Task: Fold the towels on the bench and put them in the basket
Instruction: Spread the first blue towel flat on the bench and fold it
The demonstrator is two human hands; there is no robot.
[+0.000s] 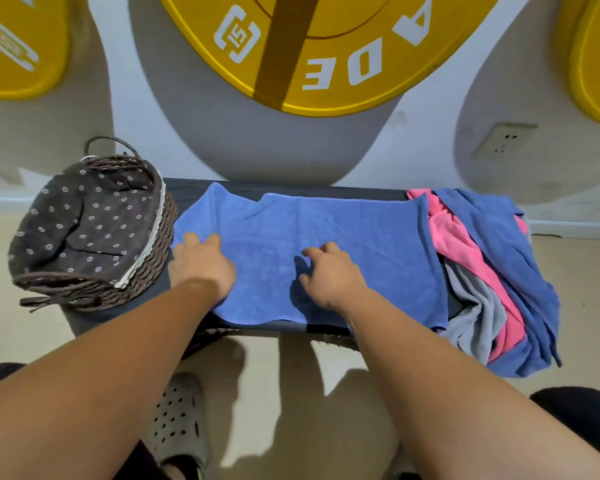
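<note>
Closest to the lens are the left forearm [101,368] and right forearm [447,368], both coming up from the bottom edge, with a grey holey clog [177,420] on the floor between them. Far left, the wicker basket [153,261] with the flowery lining sits on the left end of the bench [184,185], and I can't see any towel in it yet. Just right of it, the left hand [201,265] lies fairly flat on the left end of the blue towel [326,220], fingers out and pressing the cloth down. That towel is spread out flat with its long axis running left to right along the bench, so the ends are the bits that matter for a fold. The right hand [329,275] sits around the towel's middle, fingers bent with the tips on the fabric; honestly can't tell if it's pinching cloth or just resting there. So both hands are on the left half, and the towel's right end is well off to the right of them, butting up against the heap of unfolded towels [499,271] (blue, pink, grey). My guess: to fold end to end, the right hand is the nearer one to reach that right edge, while the left is handiest to the basket.
</note>
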